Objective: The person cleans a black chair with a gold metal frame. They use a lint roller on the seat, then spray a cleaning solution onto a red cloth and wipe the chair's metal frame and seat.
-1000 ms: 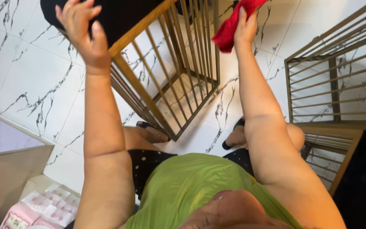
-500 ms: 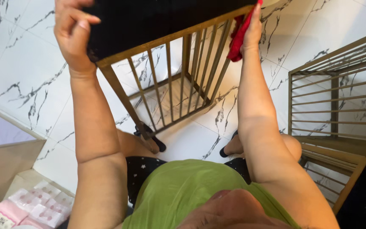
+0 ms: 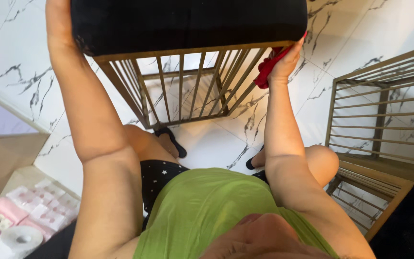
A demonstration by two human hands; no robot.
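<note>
The right hand (image 3: pixel 283 62) grips a red cloth (image 3: pixel 268 71) against the gold-barred, black-cushioned stool (image 3: pixel 188 24); the left hand (image 3: pixel 58 19) clasps its far edge, its fingers hidden.

Right hand (image 3: pixel 283 62) pressing a red cloth (image 3: pixel 268 72) against the gold-barred stool (image 3: pixel 188 91), just under its black cushion (image 3: pixel 188 21). Left hand (image 3: pixel 58 21) gripping the cushion's opposite end. White marble floor (image 3: pixel 216 148) below both.
</note>
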